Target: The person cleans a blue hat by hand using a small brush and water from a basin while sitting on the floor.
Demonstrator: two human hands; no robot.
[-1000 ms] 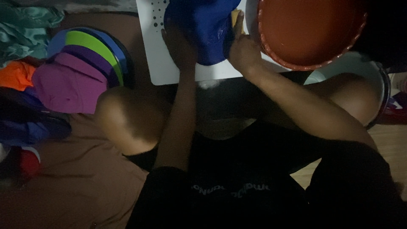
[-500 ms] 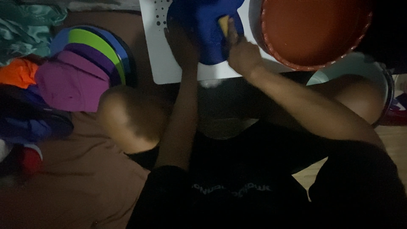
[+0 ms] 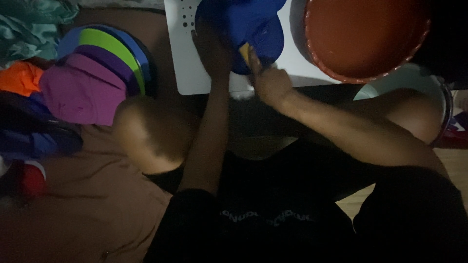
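Holding a blue cap [image 3: 253,27] on the white board [image 3: 183,58], we press our left hand [image 3: 212,48] on it. Our right hand [image 3: 268,83] pinches a yellow bit [image 3: 245,51]. The cap's top is cut off, and it's dark.

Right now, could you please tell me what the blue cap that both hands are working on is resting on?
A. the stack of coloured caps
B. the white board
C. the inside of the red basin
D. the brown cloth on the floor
B: the blue cap lies on the white board, with the left hand pressing it down and the right hand at its edge, beside the red basin.
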